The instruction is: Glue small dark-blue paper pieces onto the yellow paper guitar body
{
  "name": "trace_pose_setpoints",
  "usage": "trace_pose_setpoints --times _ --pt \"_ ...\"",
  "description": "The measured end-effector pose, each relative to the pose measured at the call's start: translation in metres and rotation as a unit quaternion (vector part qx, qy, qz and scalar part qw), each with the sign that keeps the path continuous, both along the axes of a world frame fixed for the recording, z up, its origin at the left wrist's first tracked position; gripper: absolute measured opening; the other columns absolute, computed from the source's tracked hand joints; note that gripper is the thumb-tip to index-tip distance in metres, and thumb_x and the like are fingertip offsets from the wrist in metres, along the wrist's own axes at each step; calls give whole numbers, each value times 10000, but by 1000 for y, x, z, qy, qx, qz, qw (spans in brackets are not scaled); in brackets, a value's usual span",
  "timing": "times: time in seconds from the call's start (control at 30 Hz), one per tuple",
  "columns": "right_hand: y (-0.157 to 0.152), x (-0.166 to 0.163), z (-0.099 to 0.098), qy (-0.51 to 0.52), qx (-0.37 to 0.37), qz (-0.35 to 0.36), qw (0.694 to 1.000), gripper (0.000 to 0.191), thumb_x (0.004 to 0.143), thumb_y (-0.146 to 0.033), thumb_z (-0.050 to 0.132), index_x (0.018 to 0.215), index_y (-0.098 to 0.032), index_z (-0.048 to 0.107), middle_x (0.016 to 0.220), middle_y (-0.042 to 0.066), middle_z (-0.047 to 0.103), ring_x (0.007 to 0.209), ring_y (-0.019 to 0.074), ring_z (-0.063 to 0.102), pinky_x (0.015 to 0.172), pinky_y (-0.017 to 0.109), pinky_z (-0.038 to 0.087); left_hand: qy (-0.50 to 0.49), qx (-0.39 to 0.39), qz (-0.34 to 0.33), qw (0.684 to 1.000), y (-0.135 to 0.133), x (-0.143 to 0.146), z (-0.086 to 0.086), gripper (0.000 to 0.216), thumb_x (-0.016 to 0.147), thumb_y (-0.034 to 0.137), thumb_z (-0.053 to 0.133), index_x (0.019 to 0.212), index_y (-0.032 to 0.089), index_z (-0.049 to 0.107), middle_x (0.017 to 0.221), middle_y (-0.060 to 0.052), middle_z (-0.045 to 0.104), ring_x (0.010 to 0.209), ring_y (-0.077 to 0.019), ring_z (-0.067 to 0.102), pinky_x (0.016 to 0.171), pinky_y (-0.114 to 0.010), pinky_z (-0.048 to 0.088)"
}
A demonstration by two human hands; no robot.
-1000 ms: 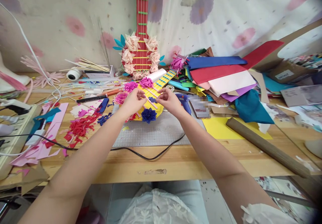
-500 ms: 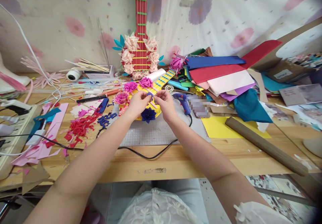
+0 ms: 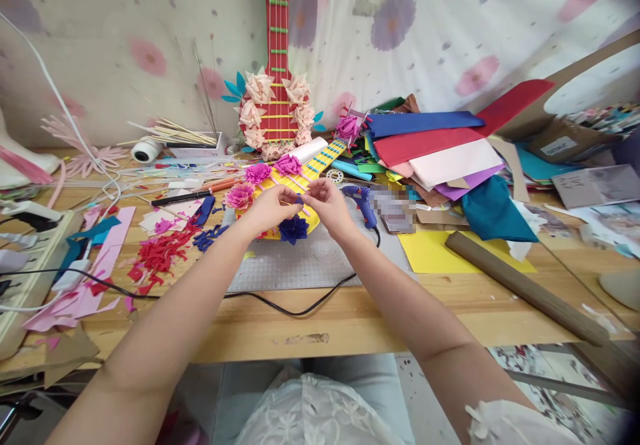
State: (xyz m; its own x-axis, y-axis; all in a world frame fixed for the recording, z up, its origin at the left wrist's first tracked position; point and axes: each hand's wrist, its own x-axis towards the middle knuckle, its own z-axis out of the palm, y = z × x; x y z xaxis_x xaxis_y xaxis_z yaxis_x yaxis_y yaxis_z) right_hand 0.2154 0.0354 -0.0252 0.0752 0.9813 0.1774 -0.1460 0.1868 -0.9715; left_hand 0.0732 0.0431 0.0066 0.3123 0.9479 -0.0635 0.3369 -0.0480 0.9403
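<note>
Between my fingertips is a small dark blue paper piece [image 3: 300,199], mostly covered by the fingers. My left hand [image 3: 274,208] pinches it from the left, and my right hand [image 3: 329,205] is closed on its other side. Both hands hover over a yellow paper guitar [image 3: 313,220] with blue frets on its neck. A dark blue paper flower [image 3: 294,230] sits on the guitar's near edge, just below the hands. Pink paper flowers [image 3: 241,195] line its left side.
A blue glue gun [image 3: 367,206] lies right of my hands, its black cord [image 3: 300,313] looping along the grey cutting mat [image 3: 280,272]. Paper scraps [image 3: 163,252] litter the left. Behind stands a red paper guitar [image 3: 278,108]; folded coloured paper [image 3: 430,142] is piled at the right.
My hands have shifted slightly down, and the fingers have turned around the blue paper piece, so less of it shows. The view has moved a little.
</note>
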Motion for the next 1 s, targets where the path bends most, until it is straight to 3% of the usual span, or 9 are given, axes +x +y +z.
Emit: trace_pose_setpoints --times 0.13,0.37,0.47,0.57,0.63,0.73,0.8,0.9,1.0 --pt "-2 -8 -4 139 -56 -72 986 385 556 -322 727 792 -222 440 715 -54 543 632 82 528 638 246 446 -180 -124 70 973 -12 14 -3 168 705 179 663 819 136 549 762 -18 612 711 -122 631 659 -266 515" --pt "-9 -13 -4 139 -74 -62 986 394 552 -358 713 795 -223 434 714 -51 552 625 87 542 601 231 431 -246 -104 147 952 -17 26 -4 133 694 172 667 726 144 541 692 20 561 624 -86 581 562 -231 528" --pt "-15 4 -4 60 -69 -57 994 374 581 -412 692 796 -218 455 720 -36 577 631 97 549 606 240 434 -210 -58 169 961 -15 22 -8 92 704 161 625 727 146 537 664 19 546 608 -94 574 502 -215 515" --pt "-26 43 -5 -121 -80 -42 989 339 614 -457 670 740 -206 481 655 -25 570 588 112 525 565 248 407 -163 9 198 967 -12 12 -14 93 701 183 608 734 157 526 657 24 530 610 -104 587 455 -195 495" --pt "-36 76 -7 -285 -117 -34 951 305 663 -475 633 691 -202 498 617 -11 570 579 130 520 560 262 387 -161 25 219 962 -11 4 -16 127 691 209 616 737 166 506 667 32 526 618 -111 606 459 -198 499" --pt "-44 117 -12 -502 -187 -110 837 334 689 -514 611 635 -199 516 625 24 589 621 174 539 588 292 369 -183 18 242 953 -13 -3 -19 161 685 232 619 751 172 485 673 40 533 590 -103 612 480 -209 513" --pt "-40 130 -17 -539 -181 -167 805 344 709 -532 592 721 -190 558 727 57 631 701 205 570 624 308 386 -187 22 248 950 -15 -5 -22 152 688 226 612 761 169 492 662 43 533 561 -90 598 481 -201 509" --pt "-21 130 -26 -543 -114 -192 810 398 708 -522 607 871 -158 601 903 118 654 855 242 590 715 330 418 -176 39 243 953 -18 -5 -26 134 698 210 596 794 162 516 654 36 542 561 -90 594 470 -189 494" --pt "2 122 -36 -529 -143 -174 818 383 720 -481 611 897 -142 631 933 150 660 914 271 598 752 349 428 -155 44 238 958 -20 -7 -30 188 700 200 599 857 168 502 659 30 559 569 -107 606 447 -187 475"
